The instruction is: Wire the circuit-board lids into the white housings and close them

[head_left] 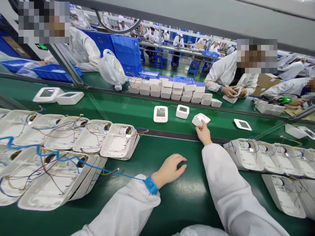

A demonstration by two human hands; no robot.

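Note:
My left hand (pixel 169 168) hovers over or rests on the green bench (pixel 172 206), thumb and fingers apart, holding nothing. A blue wrist strap (pixel 151 185) with a coiled cord circles that wrist. Reaching forward, my right hand (pixel 204 132) has its fingertips closed on the near edge of a white plastic device (pixel 199 118) on the far green strip. Its screen side is not visible. To its left are a white device with a screen and buttons (pixel 160 114) and a smaller tilted one (pixel 182 111). Another white device with a screen (pixel 242 124) lies to the right.
Open white housings with loose wires stand in rows at left (pixel 118 141) and right (pixel 251 154). White housings (pixel 171 90) are stacked beyond the strip, beside a white fan (pixel 112 70). A co-worker (pixel 221 72) across the line handles a white part. A metal frame (pixel 172 16) crosses overhead.

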